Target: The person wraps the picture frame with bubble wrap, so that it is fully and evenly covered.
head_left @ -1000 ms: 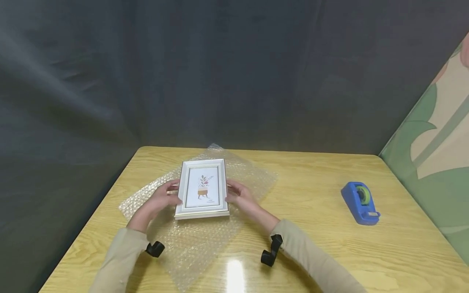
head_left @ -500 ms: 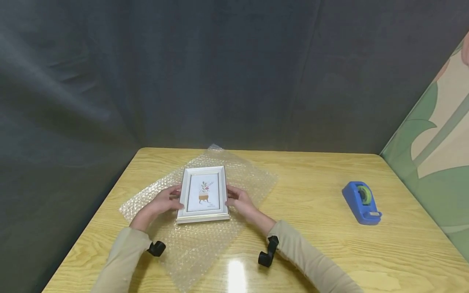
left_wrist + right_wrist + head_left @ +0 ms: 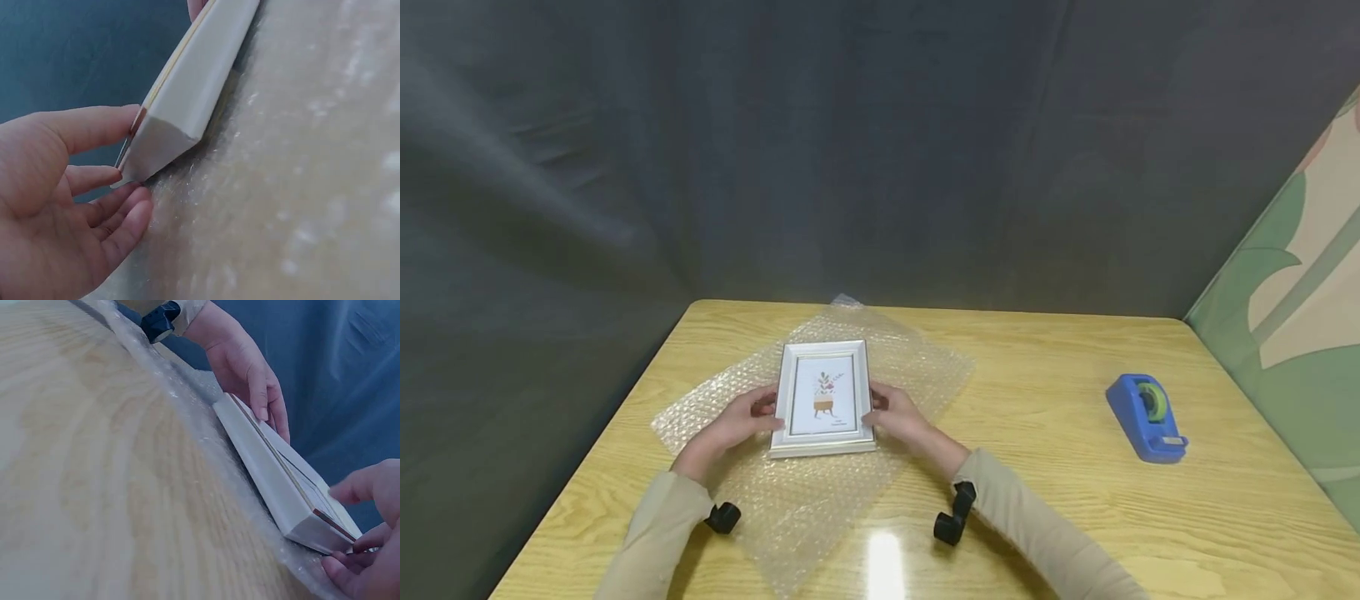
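Note:
A picture frame (image 3: 778, 417) with a pale silvery-white border lies face up over a sheet of bubble wrap (image 3: 820, 517). Its print shows a plant in a brown pot on legs. My left hand (image 3: 737, 422) holds its left side, thumb at the front edge and fingers at the side. On the opposite side, my right hand (image 3: 901, 417) grips it likewise. In the right wrist view, the frame's white side (image 3: 262, 469) lies close against the wrap; whether it fully touches is unclear. The left wrist view shows my left thumb against the frame's edge (image 3: 187, 87).
A blue tape dispenser (image 3: 1146, 421) with a green roll stands to the right on the wooden table (image 3: 1037, 400). A dark curtain (image 3: 880, 150) hangs behind and at the left. At the right is a leaf-patterned panel (image 3: 1300, 333).
Both hands have lowered the picture frame slightly toward the bubble wrap, tilting it flatter. Over the last half second, hands and frame stay nearly still while the head view shifts a little.

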`<act>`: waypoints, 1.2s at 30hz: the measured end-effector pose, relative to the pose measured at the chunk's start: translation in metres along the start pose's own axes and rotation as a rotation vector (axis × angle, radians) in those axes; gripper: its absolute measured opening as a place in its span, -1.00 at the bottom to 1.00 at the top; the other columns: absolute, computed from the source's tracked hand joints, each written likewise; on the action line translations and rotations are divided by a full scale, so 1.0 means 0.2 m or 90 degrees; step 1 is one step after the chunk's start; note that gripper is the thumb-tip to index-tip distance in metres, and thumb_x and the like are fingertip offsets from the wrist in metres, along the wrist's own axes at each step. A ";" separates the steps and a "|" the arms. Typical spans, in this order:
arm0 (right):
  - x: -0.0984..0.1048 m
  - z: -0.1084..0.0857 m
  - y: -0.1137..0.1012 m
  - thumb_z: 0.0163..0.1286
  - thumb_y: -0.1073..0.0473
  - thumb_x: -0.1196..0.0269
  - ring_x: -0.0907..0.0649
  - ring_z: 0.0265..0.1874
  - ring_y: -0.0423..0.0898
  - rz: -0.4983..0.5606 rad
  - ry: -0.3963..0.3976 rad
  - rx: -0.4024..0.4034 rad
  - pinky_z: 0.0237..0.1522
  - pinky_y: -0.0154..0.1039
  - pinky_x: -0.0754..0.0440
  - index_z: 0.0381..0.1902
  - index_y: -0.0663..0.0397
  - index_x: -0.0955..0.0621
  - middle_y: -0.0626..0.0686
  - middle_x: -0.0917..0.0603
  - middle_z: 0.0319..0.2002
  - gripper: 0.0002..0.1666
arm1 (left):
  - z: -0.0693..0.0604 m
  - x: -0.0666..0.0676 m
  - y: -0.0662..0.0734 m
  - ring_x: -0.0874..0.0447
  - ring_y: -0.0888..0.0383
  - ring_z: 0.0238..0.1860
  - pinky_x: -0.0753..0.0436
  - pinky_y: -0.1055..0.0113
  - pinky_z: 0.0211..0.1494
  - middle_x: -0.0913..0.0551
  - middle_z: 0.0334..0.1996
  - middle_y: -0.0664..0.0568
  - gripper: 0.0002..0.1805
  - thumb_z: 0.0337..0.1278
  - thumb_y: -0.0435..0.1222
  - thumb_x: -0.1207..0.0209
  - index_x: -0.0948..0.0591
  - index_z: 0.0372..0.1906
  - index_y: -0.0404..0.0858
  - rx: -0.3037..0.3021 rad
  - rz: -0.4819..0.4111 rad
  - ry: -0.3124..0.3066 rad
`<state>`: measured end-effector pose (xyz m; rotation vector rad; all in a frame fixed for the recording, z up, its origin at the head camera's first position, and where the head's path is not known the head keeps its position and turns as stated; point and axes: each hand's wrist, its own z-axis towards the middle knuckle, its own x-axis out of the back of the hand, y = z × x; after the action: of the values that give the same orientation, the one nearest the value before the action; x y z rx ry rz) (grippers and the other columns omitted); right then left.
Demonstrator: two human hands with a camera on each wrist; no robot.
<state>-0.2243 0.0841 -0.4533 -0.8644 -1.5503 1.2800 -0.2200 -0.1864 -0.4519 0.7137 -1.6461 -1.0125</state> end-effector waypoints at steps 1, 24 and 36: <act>0.01 -0.01 0.00 -0.01 0.46 -0.19 -0.51 0.01 0.16 -0.022 -0.009 0.009 0.04 -0.16 -0.51 0.22 0.51 -0.25 0.35 -0.49 0.03 -0.23 | -0.01 0.00 0.00 -0.40 -0.19 0.06 -0.45 0.10 0.10 -0.36 0.13 -0.38 -0.26 0.00 -0.38 -0.22 -0.17 0.27 -0.52 -0.004 0.004 -0.002; 0.03 -0.14 0.04 -0.08 0.55 -0.20 -0.26 0.24 0.24 0.012 -0.059 0.077 0.30 -0.02 -0.13 0.24 0.50 -0.21 0.42 -0.29 0.20 -0.16 | -0.13 -0.04 0.00 -0.21 -0.27 0.23 -0.18 -0.07 0.29 -0.28 0.22 -0.33 -0.11 -0.20 -0.30 -0.36 -0.20 0.31 -0.41 -0.121 0.080 -0.044; 0.03 -0.13 0.04 -0.09 0.65 -0.15 -0.26 0.23 0.28 0.032 -0.034 0.050 0.30 0.04 -0.08 0.23 0.55 -0.18 0.45 -0.28 0.19 -0.16 | -0.11 -0.05 0.01 -0.26 -0.20 0.23 -0.26 0.01 0.28 -0.29 0.25 -0.25 -0.06 -0.27 -0.24 -0.40 -0.22 0.32 -0.30 -0.081 0.136 -0.019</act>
<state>-0.2025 0.0988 -0.4584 -0.8294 -1.5188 1.4007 -0.1958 -0.1825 -0.4532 0.4302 -1.6288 -0.9680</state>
